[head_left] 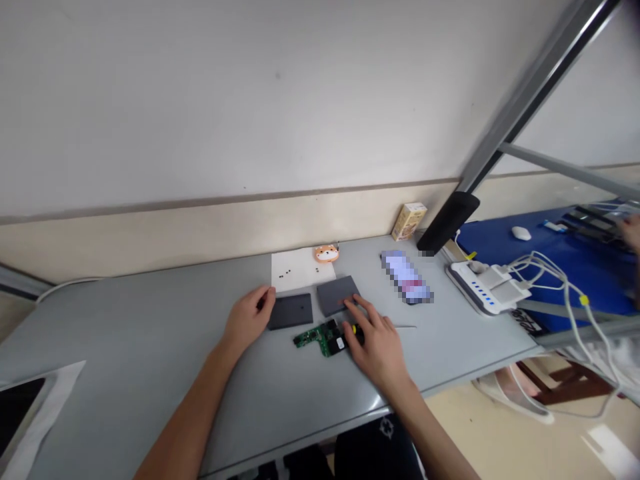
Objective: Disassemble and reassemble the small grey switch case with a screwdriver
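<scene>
My left hand (250, 313) is curled at the left end of a dark grey case half (291, 311), with its fingertips on the upper left corner. My right hand (375, 337) is spread palm down, with fingertips touching a second dark grey case half (337, 295). Under that palm lies a screwdriver, mostly hidden; its thin metal shaft (404, 327) sticks out to the right and a bit of yellow shows between the fingers. A green circuit board (323, 340) with black parts lies just left of my right thumb.
Behind the case halves, several tiny dark screws (285, 274) lie on white paper (295, 261) beside an orange animal-face case (327, 253). To the right are a phone (406, 277), a small carton (409, 221), a black cylinder (449, 223) and a power strip (490, 288) with cables. Another person's hand (631, 231) shows far right.
</scene>
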`<control>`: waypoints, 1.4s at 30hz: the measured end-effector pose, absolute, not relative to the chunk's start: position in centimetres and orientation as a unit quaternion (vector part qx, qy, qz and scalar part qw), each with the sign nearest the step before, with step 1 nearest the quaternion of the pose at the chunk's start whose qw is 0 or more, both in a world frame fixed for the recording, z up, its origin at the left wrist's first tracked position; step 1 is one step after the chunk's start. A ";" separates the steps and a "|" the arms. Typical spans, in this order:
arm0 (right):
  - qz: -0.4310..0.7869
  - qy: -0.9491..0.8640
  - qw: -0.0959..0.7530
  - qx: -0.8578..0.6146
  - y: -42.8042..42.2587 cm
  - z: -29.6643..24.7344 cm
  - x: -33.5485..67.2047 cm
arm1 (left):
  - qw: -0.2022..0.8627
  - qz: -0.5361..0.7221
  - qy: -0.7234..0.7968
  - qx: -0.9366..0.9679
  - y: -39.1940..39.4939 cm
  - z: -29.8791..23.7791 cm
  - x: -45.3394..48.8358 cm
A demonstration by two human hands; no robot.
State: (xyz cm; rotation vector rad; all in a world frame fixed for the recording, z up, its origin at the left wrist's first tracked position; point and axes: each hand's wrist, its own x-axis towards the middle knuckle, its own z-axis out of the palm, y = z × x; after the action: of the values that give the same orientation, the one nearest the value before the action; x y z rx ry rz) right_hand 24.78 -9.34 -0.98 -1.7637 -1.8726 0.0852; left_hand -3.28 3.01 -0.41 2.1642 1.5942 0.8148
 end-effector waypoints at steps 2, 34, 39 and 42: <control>0.032 -0.692 0.286 -0.663 -9.4 -1.0 24.9 | 0.168 0.284 0.559 0.761 3.0 -0.4 -3.2; 0.127 -0.785 0.291 -0.533 -10.1 0.1 25.6 | 0.173 0.260 0.550 0.775 3.1 -0.3 -3.2; 0.140 -0.790 0.288 -0.522 -9.9 0.1 25.6 | 0.177 0.263 0.545 0.776 3.0 -0.3 -3.2; 0.142 -0.793 0.286 -0.519 -9.8 0.0 25.5 | 0.173 0.264 0.540 0.780 2.9 -0.3 -3.2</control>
State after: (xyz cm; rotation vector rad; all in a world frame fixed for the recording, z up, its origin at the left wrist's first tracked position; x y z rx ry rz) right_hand 25.53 -9.85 0.03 -1.3866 -2.1210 0.3801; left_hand -3.21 2.92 -0.31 2.2135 1.5322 0.7481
